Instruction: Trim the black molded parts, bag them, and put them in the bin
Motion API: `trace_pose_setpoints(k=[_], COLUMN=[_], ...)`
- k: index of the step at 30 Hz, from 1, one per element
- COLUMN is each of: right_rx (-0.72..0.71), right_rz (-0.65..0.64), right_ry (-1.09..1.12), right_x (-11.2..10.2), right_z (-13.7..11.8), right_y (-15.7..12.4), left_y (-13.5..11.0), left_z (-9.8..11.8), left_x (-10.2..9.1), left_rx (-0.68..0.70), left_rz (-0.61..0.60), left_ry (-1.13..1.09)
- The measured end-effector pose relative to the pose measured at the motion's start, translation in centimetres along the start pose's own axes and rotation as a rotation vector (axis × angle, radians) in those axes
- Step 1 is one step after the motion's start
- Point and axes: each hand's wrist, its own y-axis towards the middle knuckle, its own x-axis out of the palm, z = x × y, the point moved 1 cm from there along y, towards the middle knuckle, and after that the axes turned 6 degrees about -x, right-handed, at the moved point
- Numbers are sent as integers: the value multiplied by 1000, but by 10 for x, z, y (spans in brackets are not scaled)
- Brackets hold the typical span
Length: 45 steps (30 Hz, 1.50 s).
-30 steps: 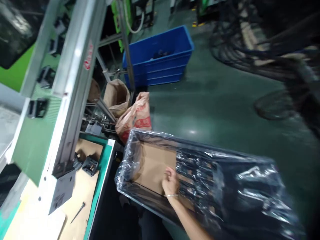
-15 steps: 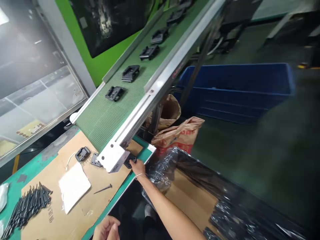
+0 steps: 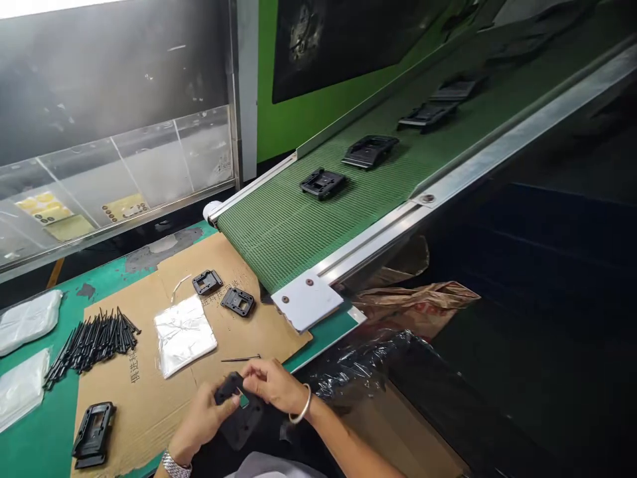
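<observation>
Near the table's front edge, a black plastic frame part (image 3: 245, 423) with a square opening is held up between both hands. My left hand (image 3: 203, 417) is closed on its left side, with the thumb across the face. Fingers of my right hand (image 3: 277, 386) pinch its upper right edge. Just beyond lies a single thin black pin (image 3: 241, 359) on the cardboard sheet (image 3: 154, 411). Two similar black parts, one (image 3: 207, 282) behind the other (image 3: 237, 302), rest below the conveyor's end. Another black part (image 3: 93, 435) lies at the near left.
A green conveyor belt (image 3: 279, 229) carrying several black parts slopes down to the table. White plastic bags (image 3: 185, 335) and a pile of black pins (image 3: 94, 342) lie leftward. To the right stand a carton lined with black plastic (image 3: 398, 425) and a brown paper sack (image 3: 423, 305).
My right hand has drawn the black part from beneath the conveyor's end to my body, where my left hand now holds it too. The head view has swung left.
</observation>
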Motion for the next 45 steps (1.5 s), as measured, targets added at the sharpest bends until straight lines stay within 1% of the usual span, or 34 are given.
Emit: trace_pose_setpoints(k=[1, 2, 4, 6, 8, 9, 11, 14, 17, 19, 21, 24, 26, 28, 32, 35, 37, 38, 40, 43, 45], right_rx=[11, 27, 53, 63, 61, 56, 35, -26, -116, -163, -189, -225, -254, -275, -288, -355, -426, -461, -523, -598, -635], right_rz=[35, 81, 149, 122, 64, 43, 12, 21, 90, 133, 187, 274, 311, 325, 308, 287, 243, 220, 178, 133, 109], right_ry=[6, -48, -315, -639, -869, -931, -975, -960, -857, -740, -620, -476, -416, -370, -283, -250, -273, -302, -397, -547, -600], right_x=[2, 4, 13, 26, 41, 47, 56, 60, 62, 65, 69, 72, 73, 72, 68, 64, 62, 62, 62, 64, 65], right_z=[3, 7, 20, 36, 52, 59, 72, 84, 80, 68, 50, 20, 3, -9, -29, -47, -58, -62, -66, -64, -60], right_y=[8, 16, 29, 39, 46, 49, 53, 55, 56, 56, 57, 59, 59, 56, 45, 36, 31, 28, 23, 17, 12], left_y=[-1, -3, -13, -25, -38, -43, -51, -57, -59, -58, -58, -57, -58, -60, -66, -66, -63, -60, -55, -49, -49], left_z=[-3, -4, -2, 4, 13, 18, 25, 33, 34, 31, 29, 25, 24, 22, 20, 21, 21, 20, 17, 10, 8], left_x=[-9, -16, -28, -35, -39, -40, -43, -51, -62, -68, -73, -74, -73, -70, -60, -53, -50, -49, -46, -41, -36], left_rx=[-30, -47, -53, -40, -10, 7, 27, 47, 64, 66, 47, -2, -25, -34, -34, -45, -102, -148, -245, -309, -328], left_rz=[-7, -25, -80, -154, -176, -167, -127, -65, -45, -36, -38, -57, -64, -64, -76, -72, -19, 28, 156, 343, 388], left_ry=[-139, -283, -619, -930, -1137, -1203, -1282, -1334, -1326, -1295, -1283, -1308, -1325, -1340, -1344, -1345, -1380, -1400, -1406, -1350, -1334])
